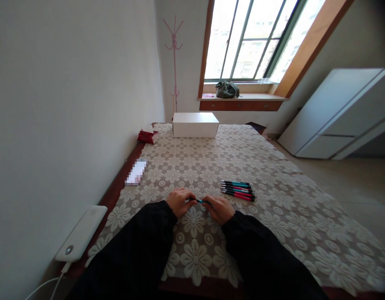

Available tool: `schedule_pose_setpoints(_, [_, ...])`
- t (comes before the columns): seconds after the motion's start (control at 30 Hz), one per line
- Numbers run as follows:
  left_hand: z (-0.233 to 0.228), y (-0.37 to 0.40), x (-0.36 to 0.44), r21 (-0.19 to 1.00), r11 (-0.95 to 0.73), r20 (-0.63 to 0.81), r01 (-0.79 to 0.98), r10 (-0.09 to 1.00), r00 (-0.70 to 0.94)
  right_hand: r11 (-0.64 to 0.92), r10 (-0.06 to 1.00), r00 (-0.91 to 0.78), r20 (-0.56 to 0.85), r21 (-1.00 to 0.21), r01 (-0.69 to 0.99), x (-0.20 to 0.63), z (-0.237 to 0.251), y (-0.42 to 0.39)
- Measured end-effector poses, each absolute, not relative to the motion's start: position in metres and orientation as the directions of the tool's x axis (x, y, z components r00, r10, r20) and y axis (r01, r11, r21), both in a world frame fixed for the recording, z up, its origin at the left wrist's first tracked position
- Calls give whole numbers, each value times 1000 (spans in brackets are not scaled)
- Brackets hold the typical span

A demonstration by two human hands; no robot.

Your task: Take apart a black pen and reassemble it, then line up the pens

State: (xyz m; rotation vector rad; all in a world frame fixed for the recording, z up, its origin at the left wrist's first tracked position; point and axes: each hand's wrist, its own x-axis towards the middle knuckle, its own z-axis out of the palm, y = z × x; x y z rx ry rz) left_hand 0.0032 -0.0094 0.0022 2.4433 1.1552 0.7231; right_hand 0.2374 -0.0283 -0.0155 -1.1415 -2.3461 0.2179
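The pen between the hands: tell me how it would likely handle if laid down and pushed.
The pen would probably roll, being slim, though the flower-patterned cloth looks textured and might slow it. It seems stiff: the visible part runs straight between the left hand and right hand.

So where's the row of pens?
In the head view, the row of pens lies on the flowered tablecloth, right of centre, just beyond the right hand.

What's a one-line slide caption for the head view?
Left hand and right hand hold a teal pen near a row of pens.
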Motion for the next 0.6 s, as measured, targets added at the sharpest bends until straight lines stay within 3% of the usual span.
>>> schedule_pose_setpoints(0.17, [2, -10, 3, 530, -593, 301, 607, 800, 519, 614, 784, -495, 375, -348, 709, 237, -17, -28])
schedule_pose_setpoints(0.37, [2, -8, 3, 468, -565, 237, 680, 821, 519, 620, 777, -477, 411, -370, 692, 238, -21, -27])
schedule_pose_setpoints(0.6, [3, -8, 3, 502, -584, 320, 638, 810, 491, 597, 794, -462, 394, -369, 712, 238, -21, -28])
